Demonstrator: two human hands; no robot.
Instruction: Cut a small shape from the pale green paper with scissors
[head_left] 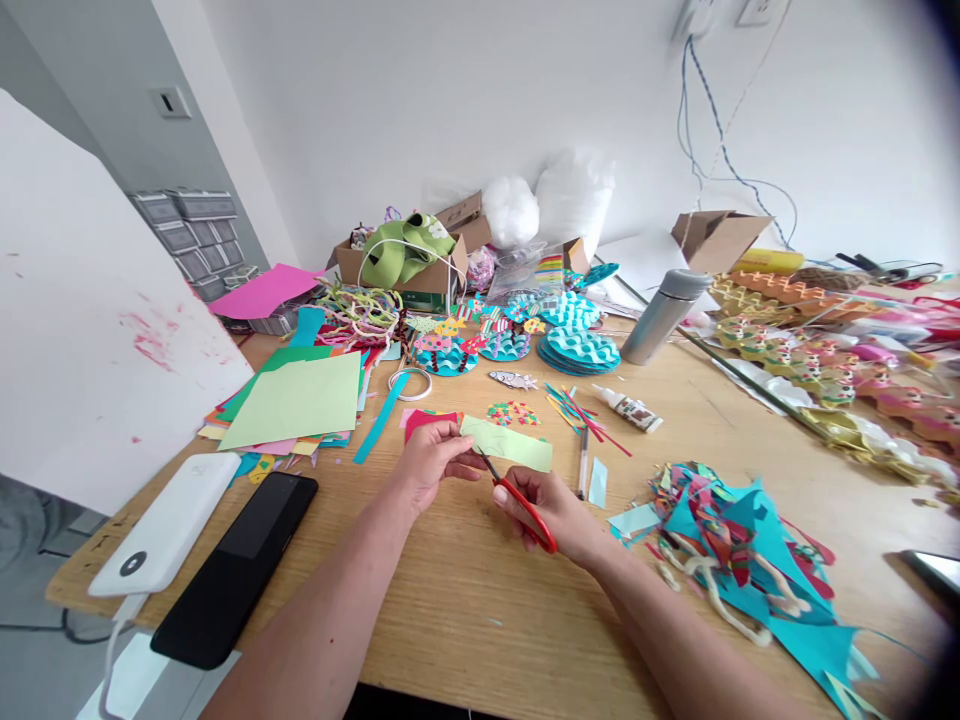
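My left hand [439,460] is closed in a pinch at the left end of a light green paper strip [525,450], which has faint drawn lines on it. In my right hand [551,510] is a pair of red-handled scissors [536,520]. The dark blades point up and left, close to the left fingertips and the strip's lower edge; whether they touch the paper I cannot tell. A red piece of paper [420,422] lies just behind my left hand. Beyond the strip are small colourful paper bits [513,413] and a paper fish [513,380].
Coloured paper sheets [300,400], a black phone [236,570] and a white power bank [166,525] lie left. Right are a pen [583,462], a glue bottle [628,408], paper scraps [739,540] and a steel flask [666,318]. Blue wavy discs [577,350] and a box [420,272] stand behind.
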